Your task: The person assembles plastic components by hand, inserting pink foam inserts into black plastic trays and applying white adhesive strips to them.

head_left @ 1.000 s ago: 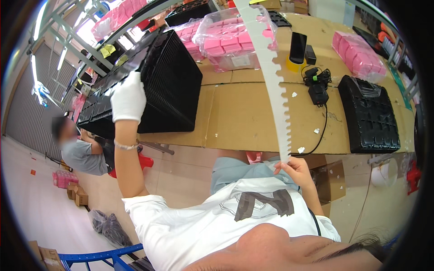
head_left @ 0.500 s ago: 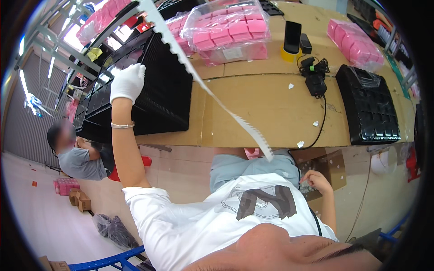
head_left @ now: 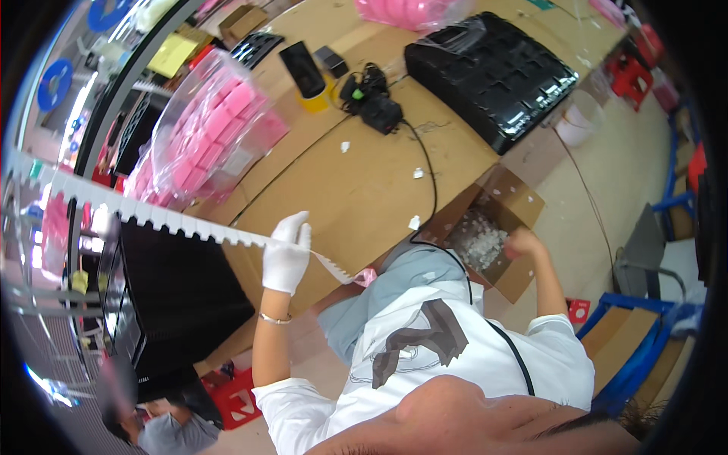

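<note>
Strip (head_left: 178, 220) of thin white material, in the left hand (head_left: 285, 258), seen against the near edge of the table (head_left: 330, 193), forward of the lap. Left hand in a white glove, closed on the strip, thumb and fingers near together, part of the grip hidden. Long axis slanting from the upper left of the view down to the right, through the grip: the longer length out to the left, a short tail beyond the glove toward the thighs. Left hand the nearer, being on it; bare right hand (head_left: 519, 244) well apart, to the right of the tail, fingers bent above an open cardboard box (head_left: 523, 280); cannot tell whether holding anything.

Look of the strip: pale, flat, ribbon-like, fairly straight along the upper edge, cut into a row of teeth and gaps along the lower one; tail thinner to the eye and twisted; far end blurred.

Inside the box, a heap of small whitish scraps (head_left: 479, 241). On the table, a few white bits (head_left: 418, 174), a black cable (head_left: 434, 193) running from an adapter (head_left: 381, 115), pink pieces in clear wrap (head_left: 212, 140) and a black moulded tray (head_left: 493, 83). At the left, a black stack (head_left: 186, 280); lower down, a person in grey (head_left: 178, 434)
</note>
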{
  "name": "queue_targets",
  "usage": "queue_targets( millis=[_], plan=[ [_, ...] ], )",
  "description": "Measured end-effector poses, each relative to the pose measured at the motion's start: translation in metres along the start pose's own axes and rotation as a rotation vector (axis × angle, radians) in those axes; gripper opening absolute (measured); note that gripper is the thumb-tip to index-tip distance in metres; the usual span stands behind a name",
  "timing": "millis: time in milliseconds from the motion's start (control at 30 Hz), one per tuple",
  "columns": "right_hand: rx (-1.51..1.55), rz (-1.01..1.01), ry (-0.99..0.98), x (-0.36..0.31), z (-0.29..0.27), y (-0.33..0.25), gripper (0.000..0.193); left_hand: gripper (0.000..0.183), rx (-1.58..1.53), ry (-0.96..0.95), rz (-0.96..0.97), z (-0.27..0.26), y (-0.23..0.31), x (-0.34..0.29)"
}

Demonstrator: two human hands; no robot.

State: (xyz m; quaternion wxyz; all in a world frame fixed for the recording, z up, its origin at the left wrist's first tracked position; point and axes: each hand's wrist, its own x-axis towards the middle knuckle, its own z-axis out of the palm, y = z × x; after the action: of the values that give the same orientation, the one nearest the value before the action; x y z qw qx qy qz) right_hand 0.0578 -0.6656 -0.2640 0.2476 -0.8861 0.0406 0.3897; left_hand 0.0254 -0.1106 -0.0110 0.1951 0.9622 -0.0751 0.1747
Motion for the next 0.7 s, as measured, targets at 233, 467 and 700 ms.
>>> queue_targets(
  millis=[233, 467, 700],
  plan=[
    [1.743, -0.255, 0.535, 0.011, -0.199, -0.045, 0.075, 0.036, -0.961, -0.812, -0.278, 0.100, 0.061, 0.088],
    [1.857, 0.069, 0.435, -0.003, -0.271, -0.113, 0.085, 0.046, -1.683, -1.093, -0.253, 0.207, 0.140, 0.113],
    [1.750, 0.000, 0.524, 0.011, -0.279, -0.108, 0.089, 0.081, -2.060, -0.616, -0.930, 0.257, 0.236, 0.174]
  ],
)
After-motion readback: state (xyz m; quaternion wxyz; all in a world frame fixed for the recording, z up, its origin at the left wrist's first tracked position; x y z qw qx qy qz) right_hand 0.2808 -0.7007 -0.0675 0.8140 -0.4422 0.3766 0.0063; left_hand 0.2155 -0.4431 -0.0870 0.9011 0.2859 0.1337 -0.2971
